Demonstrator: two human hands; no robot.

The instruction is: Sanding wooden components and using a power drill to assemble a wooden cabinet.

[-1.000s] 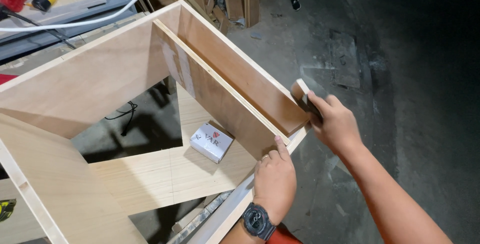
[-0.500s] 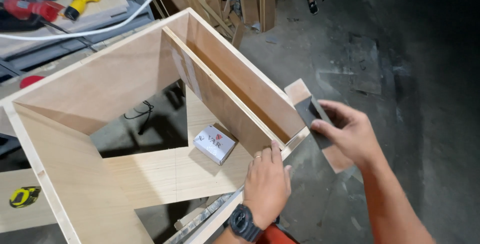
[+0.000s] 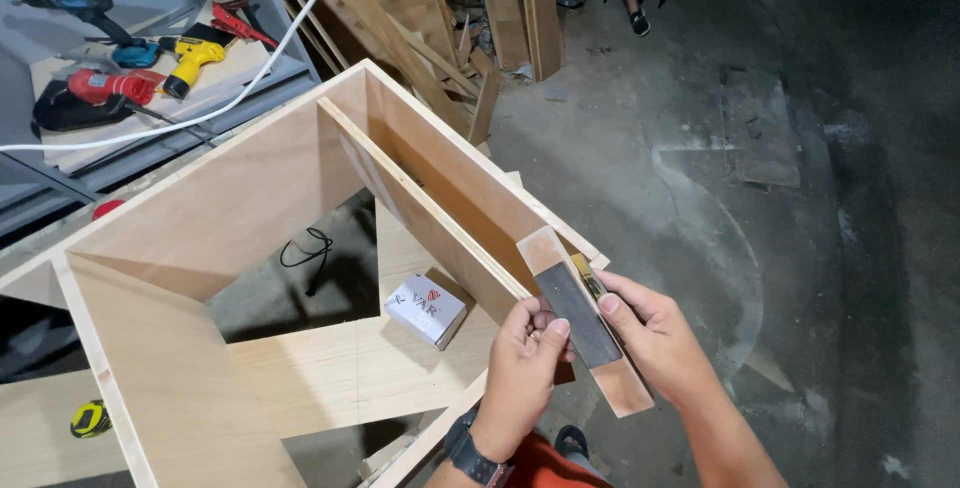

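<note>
Hands have come together over the near corner of the plywood cabinet frame (image 3: 250,198). 1 second ago the right hand (image 3: 660,343) pressed the sanding block (image 3: 585,320) against the frame's outer edge at 3 o'clock while the left hand (image 3: 525,373) braced the corner; half a second ago the block was lifting clear. Now both hands grip it, raised off the wood, with the left thumb on the dark abrasive strip and the right fingers wrapped round the far side. That reads as a pause in sanding to check or reseat the strip, so the edge waits untouched. A small white box (image 3: 428,308) lies on the lower panel at 9 o'clock from the hands. Power drills (image 3: 195,53) sit on a bench at 11 o'clock, with timber offcuts (image 3: 510,33) at 12.
</note>
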